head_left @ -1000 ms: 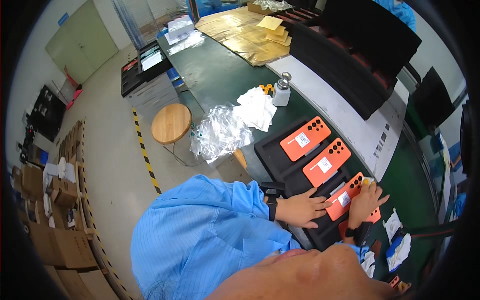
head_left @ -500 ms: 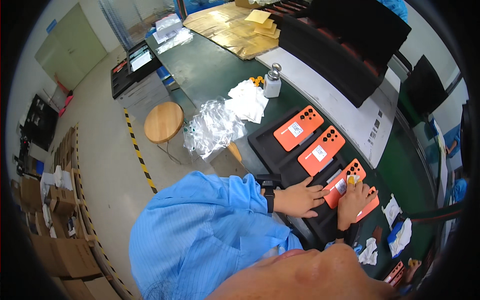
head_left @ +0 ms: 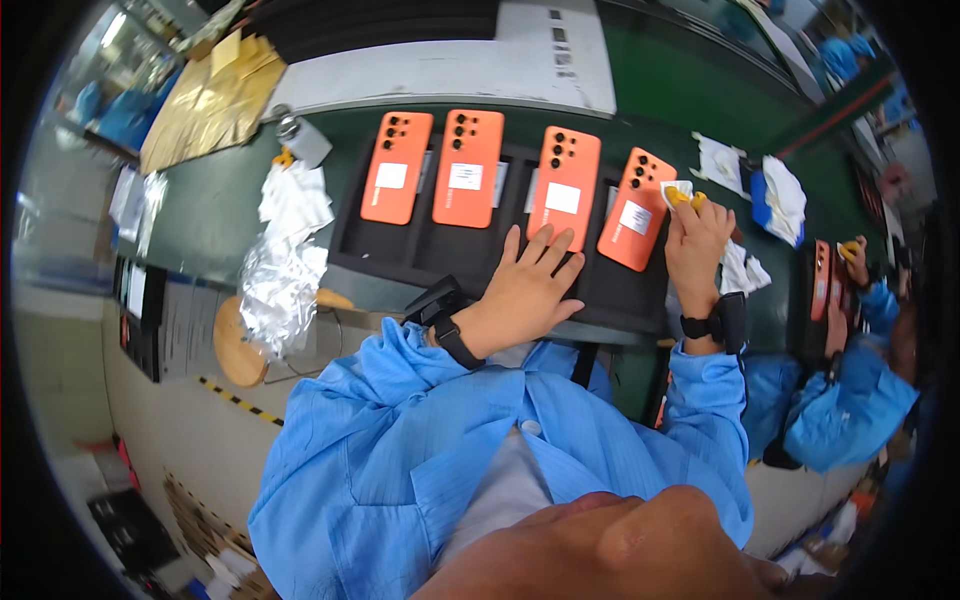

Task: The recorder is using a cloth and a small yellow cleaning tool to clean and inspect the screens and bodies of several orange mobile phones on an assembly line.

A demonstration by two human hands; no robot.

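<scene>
Several orange smartphones lie back up in a row on a black tray (head_left: pixel 400 255), each with a white label and dark camera lenses. My left hand (head_left: pixel 530 290) is open, fingers spread, its fingertips on the lower end of the third phone (head_left: pixel 564 185) from the left. At the right end of the row, my right hand (head_left: pixel 697 245) pinches a small white wiping cloth (head_left: pixel 678 189). Yellow finger cots (head_left: pixel 687 199) cover some of its fingertips. The cloth is at the upper right edge of the rightmost phone (head_left: pixel 636 210); whether it touches is unclear.
A pump bottle (head_left: pixel 303 138), white wipes (head_left: pixel 295 195) and clear plastic bags (head_left: pixel 280 295) lie left of the tray. On the right are crumpled cloths (head_left: pixel 742 270) and a blue container (head_left: pixel 780 200). A co-worker's hand (head_left: pixel 855 262) works beside more orange phones. A wooden stool (head_left: pixel 238 345) stands lower left.
The view has swung round, so the row now runs across the picture. My right hand with the cloth has moved from the third phone to the rightmost one. My left hand stays by the third.
</scene>
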